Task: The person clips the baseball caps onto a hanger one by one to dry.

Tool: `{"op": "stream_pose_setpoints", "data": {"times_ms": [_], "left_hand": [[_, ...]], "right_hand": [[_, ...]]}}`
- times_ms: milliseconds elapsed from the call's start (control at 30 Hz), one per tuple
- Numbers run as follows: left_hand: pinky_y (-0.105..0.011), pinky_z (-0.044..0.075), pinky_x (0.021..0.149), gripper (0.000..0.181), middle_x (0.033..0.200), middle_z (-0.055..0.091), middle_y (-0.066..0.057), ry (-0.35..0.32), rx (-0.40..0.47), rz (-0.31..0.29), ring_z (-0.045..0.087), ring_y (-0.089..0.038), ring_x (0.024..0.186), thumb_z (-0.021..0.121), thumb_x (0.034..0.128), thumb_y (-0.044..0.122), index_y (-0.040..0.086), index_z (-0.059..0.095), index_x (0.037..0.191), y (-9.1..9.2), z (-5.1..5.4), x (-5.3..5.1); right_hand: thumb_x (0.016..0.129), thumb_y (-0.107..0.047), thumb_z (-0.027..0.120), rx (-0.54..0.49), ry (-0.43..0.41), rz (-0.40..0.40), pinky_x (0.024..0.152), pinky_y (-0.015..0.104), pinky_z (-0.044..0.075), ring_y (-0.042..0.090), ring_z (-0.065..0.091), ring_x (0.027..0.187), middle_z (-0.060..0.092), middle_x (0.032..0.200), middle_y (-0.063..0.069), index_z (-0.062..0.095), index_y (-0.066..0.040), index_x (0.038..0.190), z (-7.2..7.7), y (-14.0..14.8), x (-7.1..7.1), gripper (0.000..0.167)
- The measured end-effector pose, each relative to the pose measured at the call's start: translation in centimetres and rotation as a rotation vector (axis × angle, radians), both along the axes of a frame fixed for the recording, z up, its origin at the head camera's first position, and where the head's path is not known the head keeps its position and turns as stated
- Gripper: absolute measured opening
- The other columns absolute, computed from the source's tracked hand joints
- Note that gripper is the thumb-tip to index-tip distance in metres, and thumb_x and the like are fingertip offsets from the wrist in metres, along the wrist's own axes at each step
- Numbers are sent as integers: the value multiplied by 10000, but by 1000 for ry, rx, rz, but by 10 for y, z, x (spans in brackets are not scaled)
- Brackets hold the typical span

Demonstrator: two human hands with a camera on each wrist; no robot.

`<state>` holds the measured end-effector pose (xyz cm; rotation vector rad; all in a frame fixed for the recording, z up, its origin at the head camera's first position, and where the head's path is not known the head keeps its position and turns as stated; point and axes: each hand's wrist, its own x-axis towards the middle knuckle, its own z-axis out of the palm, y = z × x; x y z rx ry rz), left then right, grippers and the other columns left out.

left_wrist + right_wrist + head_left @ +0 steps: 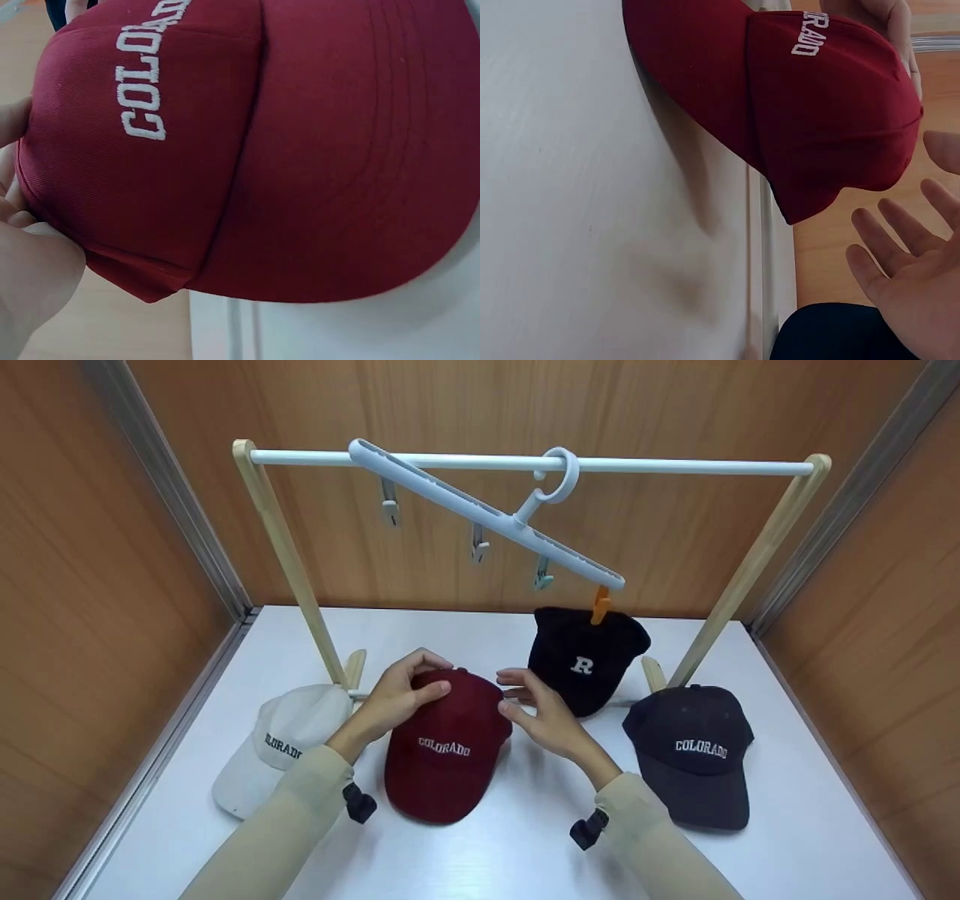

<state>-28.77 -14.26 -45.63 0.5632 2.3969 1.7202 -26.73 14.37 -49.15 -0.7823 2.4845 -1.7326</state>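
A dark red baseball cap (442, 757) with white COLORADO lettering is in the middle of the head view, its brim toward me. My left hand (403, 690) grips its crown from the upper left, thumb in front and the other fingers behind, partly hidden. In the left wrist view the cap (150, 180) fills most of the picture. Just right of the crown is my right hand (544, 712), fingers spread and holding nothing. The right wrist view shows a gap between that hand (922, 262) and the cap (832, 105).
A pale blue hanger (487, 514) hangs tilted on the white rail (675, 467). Several clips hang from it; an orange clip (601, 606) holds a black cap (555, 649) marked R. A white cap (262, 769) lies left, a navy cap (690, 772) right, on the white table (420, 862).
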Motion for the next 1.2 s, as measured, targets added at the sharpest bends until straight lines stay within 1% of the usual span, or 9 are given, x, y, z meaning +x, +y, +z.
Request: {"op": "stream_pose_setpoints", "data": {"times_ms": [167,367,533,600,667,733,833,967,1200], "left_hand": [[-335,577,920,338,1260,730,-28,5,24,-33,659,-244,1109,756,1009,252,155,655,1316,7,5,1],[-334,586,919,333,1259,723,-32,14,34,-60,656,-246,1112,755,1011,235,155,651,1317,11,8,3],[-332,574,937,323,1267,721,-27,26,39,-70,643,-243,1131,751,1014,234,156,652,1312,13,11,4],[-331,572,944,318,1267,721,-20,23,40,-68,642,-238,1136,752,1013,229,161,654,1307,13,12,4],[-337,570,949,315,1265,721,-17,27,33,-67,644,-234,1138,754,1011,226,162,654,1302,14,12,4],[-342,563,956,314,1261,721,-15,37,24,-66,647,-225,1138,757,1008,222,158,654,1297,14,12,4],[-371,556,962,321,1254,718,-27,59,10,-71,644,-229,1137,760,1005,220,143,651,1297,16,13,4],[-396,556,960,320,1240,716,-37,73,1,-76,640,-235,1124,758,1005,208,134,651,1297,18,15,5],[-358,561,948,311,1240,718,-29,104,-19,-72,642,-223,1108,755,1009,221,143,656,1294,20,17,6]], "right_hand": [[1072,-220,657,-2,-18,0,1188,538,422,331,593,1354,631,1441,153,515,-81,1510,1,-2,1,481],[1069,-223,665,6,4,-10,1171,496,452,280,652,1231,705,1253,114,539,-103,1489,5,-2,1,455],[1069,-215,666,-2,27,-8,1172,496,451,231,676,1132,704,1129,67,545,-106,1478,9,-1,1,440],[1073,-222,661,4,28,-8,1163,466,465,199,677,1102,698,1104,43,548,-119,1474,10,0,1,429],[1073,-225,661,-1,17,-7,1079,423,535,189,682,1049,689,1077,42,560,-126,1465,12,0,1,417],[1071,-222,665,-11,1,-5,951,381,589,199,683,992,679,1052,55,574,-124,1455,13,1,2,407],[1070,-224,668,-24,-34,-4,787,331,594,217,679,942,672,1045,72,602,-142,1432,17,2,2,377],[1069,-233,671,-17,-47,-5,800,314,598,231,671,956,688,1076,75,627,-179,1402,20,5,3,341],[1061,-222,684,-4,-16,-5,761,285,590,220,641,889,673,1025,81,633,-175,1392,23,9,1,338]]}}
